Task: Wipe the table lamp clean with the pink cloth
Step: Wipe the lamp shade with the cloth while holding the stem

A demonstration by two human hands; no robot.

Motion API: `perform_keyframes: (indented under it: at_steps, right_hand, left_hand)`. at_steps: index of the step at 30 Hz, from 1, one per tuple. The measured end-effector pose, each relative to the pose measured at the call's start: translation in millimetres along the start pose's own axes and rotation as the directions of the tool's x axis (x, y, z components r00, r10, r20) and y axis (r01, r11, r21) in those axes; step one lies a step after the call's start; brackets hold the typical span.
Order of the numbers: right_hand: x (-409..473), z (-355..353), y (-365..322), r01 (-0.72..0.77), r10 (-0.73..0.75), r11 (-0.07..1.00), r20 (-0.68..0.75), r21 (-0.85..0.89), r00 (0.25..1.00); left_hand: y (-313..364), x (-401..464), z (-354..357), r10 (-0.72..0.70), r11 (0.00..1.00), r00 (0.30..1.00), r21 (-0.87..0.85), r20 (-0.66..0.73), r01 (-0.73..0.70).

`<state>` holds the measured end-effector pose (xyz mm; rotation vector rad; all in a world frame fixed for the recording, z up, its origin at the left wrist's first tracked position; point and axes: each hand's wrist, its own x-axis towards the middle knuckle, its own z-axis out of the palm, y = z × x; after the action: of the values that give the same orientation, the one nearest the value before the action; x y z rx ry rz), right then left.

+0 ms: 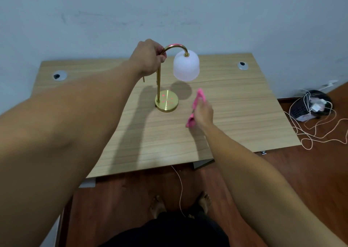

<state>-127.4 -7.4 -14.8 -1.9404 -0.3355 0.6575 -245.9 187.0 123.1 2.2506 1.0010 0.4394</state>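
Lamp stem (158,82) top under left hand (147,58); motion-blurred pink cloth (196,105).

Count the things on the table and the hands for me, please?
Lamp: 1
Cloth: 1
Cable holes: 2
Hands, left on the lamp, right holding the cloth: 2
Total: 6

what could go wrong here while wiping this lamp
1. The left hand grips the lamp high on its curved neck, far above the small round base; a sideways push from the cloth could probably tip it.
2. The white shade hangs from the neck's end, so a firm wipe may swing or knock it.
3. The right hand holds the pink cloth with loose ends dangling, which might snag the base.
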Motion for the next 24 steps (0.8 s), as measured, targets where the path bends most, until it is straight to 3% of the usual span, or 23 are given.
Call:
perform_keyframes:
  at_steps: [1,3,7,11,13,16,17,19,21,22,24]
  right_hand:
    - [6,-5,-10,-0.158,0.173,0.975,-0.085,0.154,0.981]
    - [17,-14,-26,-0.206,0.261,0.929,-0.151,0.308,0.954]
    - [18,-3,-70,0.177,-0.136,0.948,-0.166,0.264,0.977]
    - [1,34,-81,0.526,-0.528,0.849,-0.058,-0.054,0.847]
    - [-13,50,-64,0.561,-0.568,0.819,-0.043,-0.120,0.822]
    - [-30,58,-35,0.484,-0.486,0.871,-0.006,-0.086,0.874]
    - [-31,57,-28,0.390,-0.390,0.919,-0.002,-0.053,0.921]
    - [-25,51,-26,0.065,-0.059,0.991,-0.058,0.113,0.997]
    - [-11,38,-41,-0.137,0.196,0.934,-0.154,0.329,0.968]
    - [-4,31,-52,-0.143,0.231,0.914,-0.199,0.380,0.952]
    - [7,23,-79,0.001,0.102,0.937,-0.275,0.349,0.956]
  left_hand:
    - [0,0,0,0.000,1.000,1.000,0.001,-0.002,0.000]
    - [0,0,0,0.003,1.000,1.000,0.006,-0.004,-0.003]
    - [1,0,-1,-0.001,1.000,1.000,0.006,-0.012,0.001]
    - [1,0,0,0.000,1.000,1.000,0.013,-0.016,0.000]
    - [2,-1,0,0.003,1.000,1.000,0.014,-0.018,-0.003]
    - [3,-1,-1,-0.001,1.000,1.000,0.014,-0.016,0.002]
    - [3,-1,-1,-0.003,1.000,1.000,0.010,-0.014,0.003]
    - [3,-2,-1,-0.004,1.000,1.000,0.004,-0.014,0.004]
    - [2,-2,-1,0.000,1.000,1.000,-0.003,-0.019,0.000]
    - [2,-2,-1,0.000,1.000,1.000,-0.005,-0.020,-0.001]
    - [2,0,0,0.000,1.000,1.000,-0.003,-0.018,0.000]
